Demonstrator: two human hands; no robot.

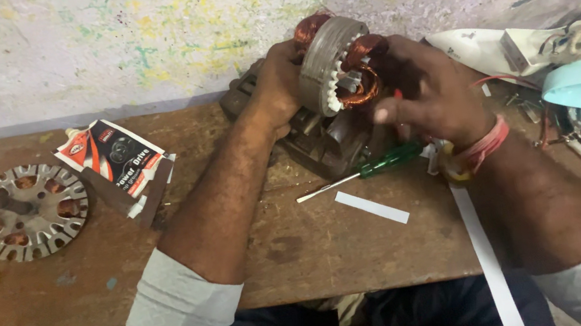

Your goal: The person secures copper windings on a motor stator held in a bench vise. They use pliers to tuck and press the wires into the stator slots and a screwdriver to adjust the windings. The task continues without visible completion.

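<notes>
Left hand [282,78] clamped round the stator [327,62] held upright above the counter [303,239], right hand [426,89] fingers half-curled at the copper coils [361,68]; a few coils in, most slots look unwound.

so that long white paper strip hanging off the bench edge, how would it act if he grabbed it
The white paper strip looks thin and flat, so probably floppy and very light. It overhangs the wooden bench edge, so a small nudge could likely slide it off. It would probably crease or tear easily.
</notes>
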